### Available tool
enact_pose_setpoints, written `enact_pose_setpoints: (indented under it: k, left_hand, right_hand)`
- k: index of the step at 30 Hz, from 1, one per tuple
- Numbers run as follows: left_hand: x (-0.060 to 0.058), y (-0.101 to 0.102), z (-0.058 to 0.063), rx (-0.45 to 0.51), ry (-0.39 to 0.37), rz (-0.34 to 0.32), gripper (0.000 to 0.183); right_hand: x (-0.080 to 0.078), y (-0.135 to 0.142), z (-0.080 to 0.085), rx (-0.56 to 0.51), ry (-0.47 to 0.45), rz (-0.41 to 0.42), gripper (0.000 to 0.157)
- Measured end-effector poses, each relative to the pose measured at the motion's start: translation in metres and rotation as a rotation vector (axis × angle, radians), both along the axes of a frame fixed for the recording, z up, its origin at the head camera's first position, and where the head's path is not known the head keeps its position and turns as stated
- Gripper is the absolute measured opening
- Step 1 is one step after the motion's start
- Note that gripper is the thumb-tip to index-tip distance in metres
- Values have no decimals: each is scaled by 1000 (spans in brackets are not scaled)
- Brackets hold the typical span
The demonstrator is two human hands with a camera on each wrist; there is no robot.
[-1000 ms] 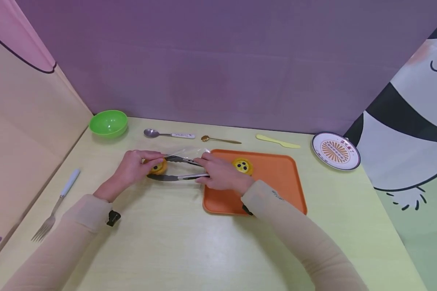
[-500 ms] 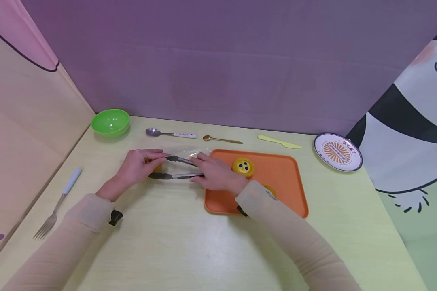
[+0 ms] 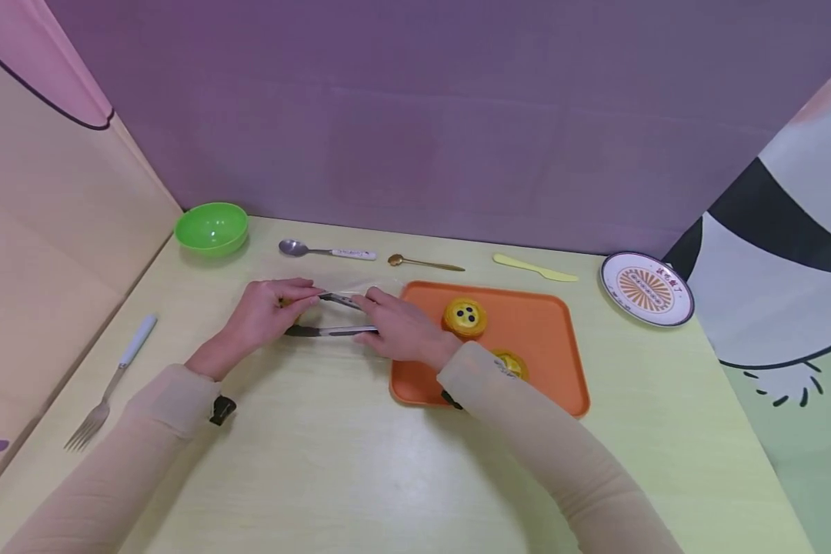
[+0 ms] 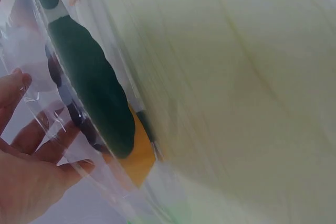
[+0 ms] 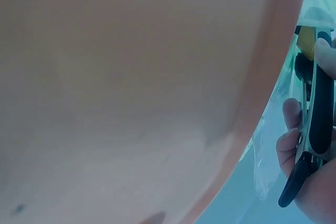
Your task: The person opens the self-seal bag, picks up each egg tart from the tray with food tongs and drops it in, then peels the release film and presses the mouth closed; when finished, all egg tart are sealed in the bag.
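Note:
My left hand [image 3: 266,312] pinches the edge of a clear plastic bag [image 4: 31,56], left of the tray. My right hand [image 3: 405,331] grips metal tongs [image 3: 335,332] with dark scalloped heads, reaching left toward the left hand. In the left wrist view, the tong heads lie within the clear plastic, with a yellow-orange tart [image 4: 140,158] at their ends; the left hand mostly hides this tart in the head view. Two more tarts sit on the orange tray [image 3: 550,338]: one with dark dots [image 3: 465,318], the other tart [image 3: 511,365] partly behind the right sleeve.
Along the back lie a green bowl [image 3: 211,229], a spoon [image 3: 325,251], a small gold spoon [image 3: 425,264], a yellow knife [image 3: 535,268] and a patterned plate [image 3: 647,289]. A fork [image 3: 113,385] lies at the left edge. Walls stand behind and beside the table.
My right hand has moved a little left with the tongs, carrying the tart farther behind my left hand. The second tart on the tray has come into view beside the right sleeve.

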State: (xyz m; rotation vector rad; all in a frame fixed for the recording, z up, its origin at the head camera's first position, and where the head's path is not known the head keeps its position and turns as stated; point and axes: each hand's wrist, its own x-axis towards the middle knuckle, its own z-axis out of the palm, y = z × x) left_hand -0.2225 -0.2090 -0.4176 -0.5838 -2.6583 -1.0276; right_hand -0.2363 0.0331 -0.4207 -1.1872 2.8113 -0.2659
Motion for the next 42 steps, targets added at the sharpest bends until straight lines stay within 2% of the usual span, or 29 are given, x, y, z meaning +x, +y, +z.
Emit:
enact_pose_setpoints:
  k: [8,19,26,29,35,42]
  left_hand:
    - [2,2,3,10,1,-11,18]
    - [0,-1,0,-7,-47,26,21]
    - [-2,1,1,-14,-79,50,22]
    - [-3,1,2,-2,-57,36,20]
    - [-4,1,2,-7,-4,19,19]
    - [-4,0,2,-8,-38,32,20]
  right_hand:
    - [0,-7,3,4,-13,2,68]
    - [0,2,20,47,-92,-5,70]
    - [5,24,26,26,-141,-39,70]
    - [8,35,29,24,-153,-46,69]
    - [14,61,33,38,-101,-65,72]
    - [26,98,38,-25,-69,-53,68]
